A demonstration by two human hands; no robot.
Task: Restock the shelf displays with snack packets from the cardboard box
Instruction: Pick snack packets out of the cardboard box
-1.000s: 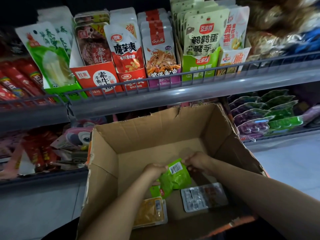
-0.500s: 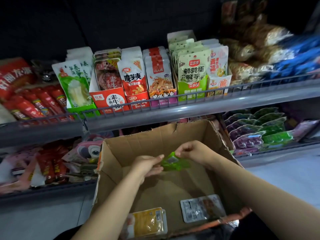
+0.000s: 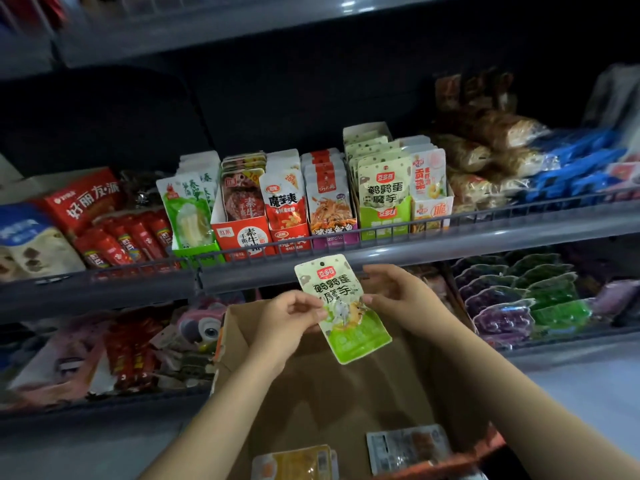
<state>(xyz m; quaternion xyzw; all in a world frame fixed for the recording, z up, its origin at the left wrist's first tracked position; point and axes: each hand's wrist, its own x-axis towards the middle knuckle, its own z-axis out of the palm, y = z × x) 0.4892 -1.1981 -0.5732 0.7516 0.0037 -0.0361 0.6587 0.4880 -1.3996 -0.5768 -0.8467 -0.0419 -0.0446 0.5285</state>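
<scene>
Now you are pinching green packet (image 3: 341, 308) between both hands, left hand (image 3: 291, 318) and right hand (image 3: 398, 297) gripping its side edges, above cardboard box (image 3: 311, 403), facing shelf (image 3: 415, 249)

One head camera looks forward and slightly down, close to the shelf (image 3: 381, 252) across mid frame, with the cardboard box (image 3: 346, 393) at lower centre.

shelving: grey metal tiers, middle shelf (image 3: 381, 258) as landmark, wire rail along its front edge | above it: dark back panel (image 3: 277, 109), upper shelf (image 3: 242, 26) | below right: pale floor (image 3: 588, 393) | light: dim, bluish
</scene>
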